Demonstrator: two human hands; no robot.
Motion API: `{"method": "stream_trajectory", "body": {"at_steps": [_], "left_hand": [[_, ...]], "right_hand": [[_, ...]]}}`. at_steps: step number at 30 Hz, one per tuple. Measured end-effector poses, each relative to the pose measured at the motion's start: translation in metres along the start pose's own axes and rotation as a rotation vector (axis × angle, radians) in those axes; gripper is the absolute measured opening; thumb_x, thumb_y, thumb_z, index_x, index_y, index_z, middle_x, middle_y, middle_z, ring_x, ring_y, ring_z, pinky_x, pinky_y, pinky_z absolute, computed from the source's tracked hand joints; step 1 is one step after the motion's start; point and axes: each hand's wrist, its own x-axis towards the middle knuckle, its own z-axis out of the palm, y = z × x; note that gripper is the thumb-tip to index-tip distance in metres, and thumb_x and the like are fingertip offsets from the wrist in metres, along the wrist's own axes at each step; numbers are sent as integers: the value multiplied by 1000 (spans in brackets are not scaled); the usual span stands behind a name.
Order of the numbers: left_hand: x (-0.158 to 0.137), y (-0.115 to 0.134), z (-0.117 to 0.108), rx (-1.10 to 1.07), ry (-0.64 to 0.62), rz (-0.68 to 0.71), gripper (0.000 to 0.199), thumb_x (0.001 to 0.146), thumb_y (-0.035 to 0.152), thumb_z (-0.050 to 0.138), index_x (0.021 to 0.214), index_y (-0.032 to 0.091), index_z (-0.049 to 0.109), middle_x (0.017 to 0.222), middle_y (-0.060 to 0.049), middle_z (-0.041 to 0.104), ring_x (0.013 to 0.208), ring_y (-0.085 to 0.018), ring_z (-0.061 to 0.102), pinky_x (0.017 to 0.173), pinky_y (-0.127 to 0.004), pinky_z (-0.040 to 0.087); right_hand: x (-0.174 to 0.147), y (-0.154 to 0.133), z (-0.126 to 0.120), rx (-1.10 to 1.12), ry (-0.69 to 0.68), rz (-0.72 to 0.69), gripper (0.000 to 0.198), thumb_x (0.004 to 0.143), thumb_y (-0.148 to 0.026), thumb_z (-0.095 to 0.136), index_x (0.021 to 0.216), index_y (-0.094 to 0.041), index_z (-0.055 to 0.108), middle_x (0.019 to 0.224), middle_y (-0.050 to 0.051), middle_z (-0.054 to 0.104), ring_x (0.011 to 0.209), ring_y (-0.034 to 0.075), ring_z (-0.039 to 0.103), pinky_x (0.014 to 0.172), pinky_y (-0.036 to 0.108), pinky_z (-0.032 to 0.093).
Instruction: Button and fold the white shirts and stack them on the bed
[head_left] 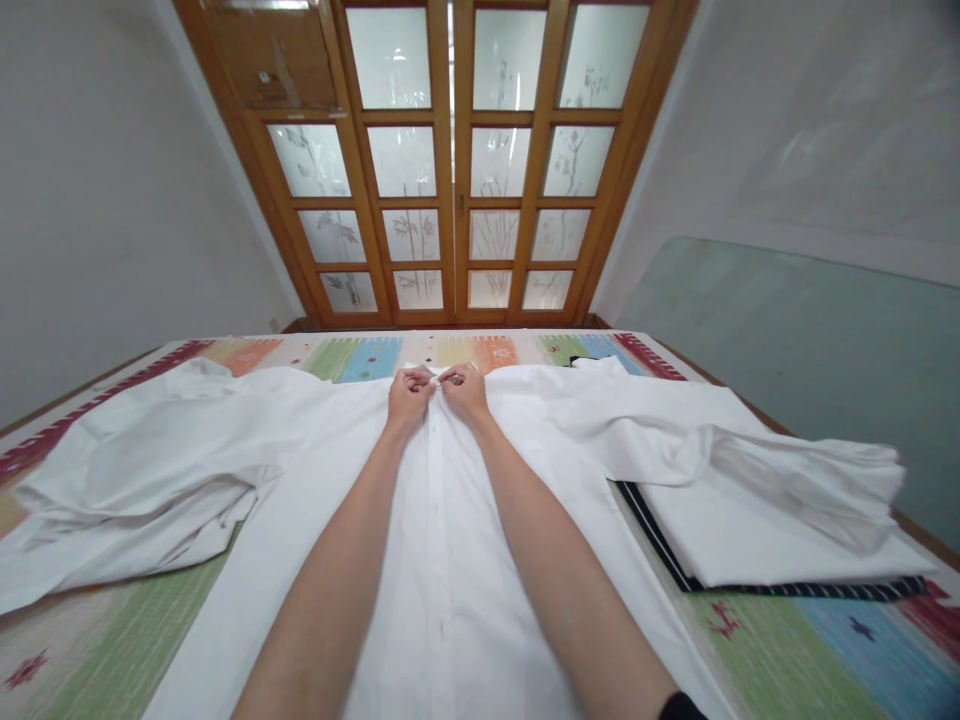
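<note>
Pinching at the collar of a white button-front shirt, the left hand and right hand nearly meet near the far edge of a striped, patterned cloth. Both have thumb and fingertips drawn narrow on the fabric (whether a button sits between them is too small to tell). The shirt lies spread, front up, down the middle of the cloth, its placket running between the forearms toward the near edge. One sleeve lies creased toward the cloth's left edge; the other reaches toward the right edge, over folded white fabric with black, white-striped fabric showing along its border. Beyond the far edge stand wood-framed doors with frosted panes.
</note>
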Motion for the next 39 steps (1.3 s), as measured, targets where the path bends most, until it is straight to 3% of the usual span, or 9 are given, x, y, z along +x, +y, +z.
{"method": "stream_trajectory", "body": {"at_steps": [4,8,11,14,17,20,26,34,39], "left_hand": [[-1,-3,0,180,64,90,22,62,14,67,76,21,51,72,2,62,65,-13,59,67,-26,47],[-2,-8,-1,314,141,140,34,64,10,68,93,20,54,93,-4,63,70,-14,59,70,-29,50],[-5,-6,-1,347,128,257,55,66,6,65,117,21,52,126,-11,54,97,-21,61,80,-33,51],[-9,-1,0,390,27,420,70,68,1,61,132,27,47,143,-9,44,132,-27,42,98,-37,45],[-8,-1,2,427,-41,417,69,68,-2,57,131,27,51,137,-9,52,134,-27,40,110,-42,34],[-4,-6,1,440,-23,323,59,68,-1,57,122,21,58,114,-11,61,113,-28,55,104,-45,39],[0,-10,-3,471,51,279,14,72,8,58,73,19,65,80,-4,50,84,-23,55,90,-42,45],[-8,4,-1,655,94,416,19,63,10,65,53,22,54,77,-6,52,91,-27,51,92,-43,43],[-11,8,0,868,52,258,16,74,13,54,62,18,63,82,-8,60,92,-24,54,91,-37,45]], "right_hand": [[0,1,1,-52,-6,-8,11,67,-11,62,69,-20,69,82,2,58,76,16,56,75,28,48],[0,5,3,-162,-25,-19,4,68,-16,69,71,-19,68,86,3,55,82,18,55,81,31,47],[-2,5,4,-233,-30,-11,3,74,-17,68,73,-20,69,93,5,54,86,18,55,82,31,46],[-3,4,5,-280,-39,-24,9,78,-16,63,75,-21,69,100,6,54,86,18,56,81,31,46],[-5,4,6,-309,-49,-39,14,80,-14,60,77,-22,70,102,6,58,87,19,57,80,32,46],[-5,5,7,-321,-59,-46,16,80,-13,59,82,-24,70,97,5,63,89,20,58,81,32,46],[-4,8,8,-378,-6,-24,14,79,-16,60,85,-24,70,92,6,67,90,23,59,82,34,45],[-2,10,4,-369,26,41,10,77,-19,62,86,-19,67,93,8,62,89,22,57,85,33,43],[-4,3,3,-479,101,6,10,82,-21,58,91,-18,62,101,8,54,89,20,54,84,31,41]]}}
